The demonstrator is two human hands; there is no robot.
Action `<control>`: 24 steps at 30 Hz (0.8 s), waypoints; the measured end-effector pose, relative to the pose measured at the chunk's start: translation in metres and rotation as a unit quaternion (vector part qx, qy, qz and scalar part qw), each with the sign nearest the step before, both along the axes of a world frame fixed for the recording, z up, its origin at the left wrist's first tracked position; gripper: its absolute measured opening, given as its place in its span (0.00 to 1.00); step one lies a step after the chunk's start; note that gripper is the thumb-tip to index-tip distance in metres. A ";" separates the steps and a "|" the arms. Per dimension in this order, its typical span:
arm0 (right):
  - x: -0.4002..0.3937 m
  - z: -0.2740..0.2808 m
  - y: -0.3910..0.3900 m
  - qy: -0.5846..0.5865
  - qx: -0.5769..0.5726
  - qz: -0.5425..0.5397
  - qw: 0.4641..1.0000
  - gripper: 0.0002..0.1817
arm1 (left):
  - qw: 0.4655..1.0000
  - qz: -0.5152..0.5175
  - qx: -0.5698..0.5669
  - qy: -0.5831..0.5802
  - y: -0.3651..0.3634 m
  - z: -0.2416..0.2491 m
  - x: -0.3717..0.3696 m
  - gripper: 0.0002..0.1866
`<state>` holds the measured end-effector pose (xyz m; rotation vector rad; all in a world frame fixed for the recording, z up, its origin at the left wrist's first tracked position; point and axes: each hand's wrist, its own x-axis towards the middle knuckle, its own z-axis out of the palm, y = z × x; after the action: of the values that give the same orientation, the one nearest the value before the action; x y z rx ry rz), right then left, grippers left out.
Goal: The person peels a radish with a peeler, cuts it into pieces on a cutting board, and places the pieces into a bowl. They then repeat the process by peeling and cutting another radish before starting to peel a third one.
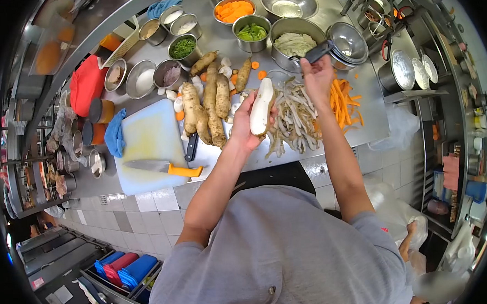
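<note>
My left hand [246, 124] grips a long white peeled root [261, 105] and holds it up above the steel counter [371, 120]. My right hand [317, 74] is raised beyond it and shut on a dark-handled peeler [316, 53]. Under both hands lies a heap of pale peel strips [295, 122]. Just left of the peeled root, several unpeeled brown roots [212, 101] lie side by side on the counter.
A white cutting board [146, 140] with an orange-handled knife [164, 167] lies at the left, a black-handled knife [191, 147] beside it. Orange carrot strips [342, 100] lie at the right. Steel bowls of cut vegetables [294, 43] stand behind. A blue cloth [115, 134] lies left.
</note>
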<state>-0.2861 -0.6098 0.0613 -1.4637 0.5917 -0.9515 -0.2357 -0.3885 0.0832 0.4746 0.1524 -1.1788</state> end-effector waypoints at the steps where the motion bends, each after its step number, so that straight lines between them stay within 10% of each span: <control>1: -0.001 0.010 0.001 0.013 -0.002 -0.028 1.000 0.12 | 1.000 0.009 -0.013 0.007 0.001 0.001 0.002 0.21; 13: -0.052 0.060 0.107 -0.103 0.150 0.265 0.947 0.22 | 0.995 0.072 0.049 -0.056 -0.019 0.027 0.001 0.19; 24: -0.007 0.016 0.013 -0.002 -0.004 0.002 1.000 0.15 | 0.999 0.019 0.031 -0.026 -0.002 0.009 0.000 0.19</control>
<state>-0.2936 -0.5971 0.0770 -1.4695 0.5817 -0.9544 -0.2361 -0.3903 0.0923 0.5538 0.1516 -1.1252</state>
